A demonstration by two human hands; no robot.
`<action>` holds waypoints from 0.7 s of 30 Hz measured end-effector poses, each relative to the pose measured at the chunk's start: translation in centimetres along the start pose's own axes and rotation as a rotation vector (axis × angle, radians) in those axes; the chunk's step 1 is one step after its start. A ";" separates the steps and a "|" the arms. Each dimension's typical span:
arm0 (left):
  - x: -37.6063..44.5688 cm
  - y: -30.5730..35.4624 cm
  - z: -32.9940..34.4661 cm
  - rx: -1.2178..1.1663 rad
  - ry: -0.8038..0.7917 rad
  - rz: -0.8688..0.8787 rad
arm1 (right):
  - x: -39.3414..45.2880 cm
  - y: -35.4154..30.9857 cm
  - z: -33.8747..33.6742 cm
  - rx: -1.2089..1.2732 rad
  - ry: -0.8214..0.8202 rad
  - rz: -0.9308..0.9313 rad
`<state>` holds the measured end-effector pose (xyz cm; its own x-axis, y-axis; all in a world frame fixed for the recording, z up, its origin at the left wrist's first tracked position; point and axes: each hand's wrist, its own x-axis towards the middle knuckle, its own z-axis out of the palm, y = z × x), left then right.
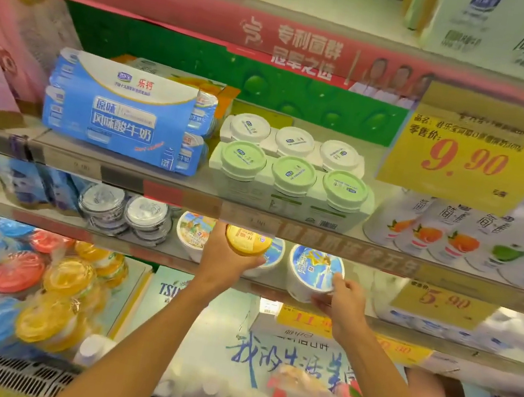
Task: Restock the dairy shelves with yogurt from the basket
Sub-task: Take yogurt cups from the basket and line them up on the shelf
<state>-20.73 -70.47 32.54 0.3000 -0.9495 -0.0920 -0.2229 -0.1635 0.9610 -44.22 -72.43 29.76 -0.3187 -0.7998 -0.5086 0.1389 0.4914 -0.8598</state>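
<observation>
My left hand (227,259) grips a yellow-lidded yogurt cup (247,240), held up at the front of the second shelf (175,260) just under the shelf edge above. My right hand (345,301) touches the front lower side of a white tub with a blue picture lid (314,270) standing on that shelf; its fingers curl around the tub's base. Two more picture-lid tubs stand beside it, one (193,232) left of my left hand and one (273,257) partly hidden behind the yellow cup. The basket is not in view.
Above, a blue yogurt multipack (119,114) and green-lidded cup packs (290,182) fill the shelf. Clear-lidded cups (127,215) sit left of the tubs. A yellow 9.90 price card (466,158) hangs at right, with white bottles (467,237) beneath. Bagged coloured-lid cups (17,283) lie lower left.
</observation>
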 end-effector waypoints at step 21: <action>1.9 -0.5 2.0 0.153 -0.071 -0.065 | 3.6 0.8 1.0 -0.383 -0.050 -0.094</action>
<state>-21.88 -72.72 31.38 0.2533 -0.9513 -0.1757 -0.3452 -0.2586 0.9022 -44.29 -75.27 27.25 -0.2664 -0.8585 -0.4383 -0.2511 0.5008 -0.8283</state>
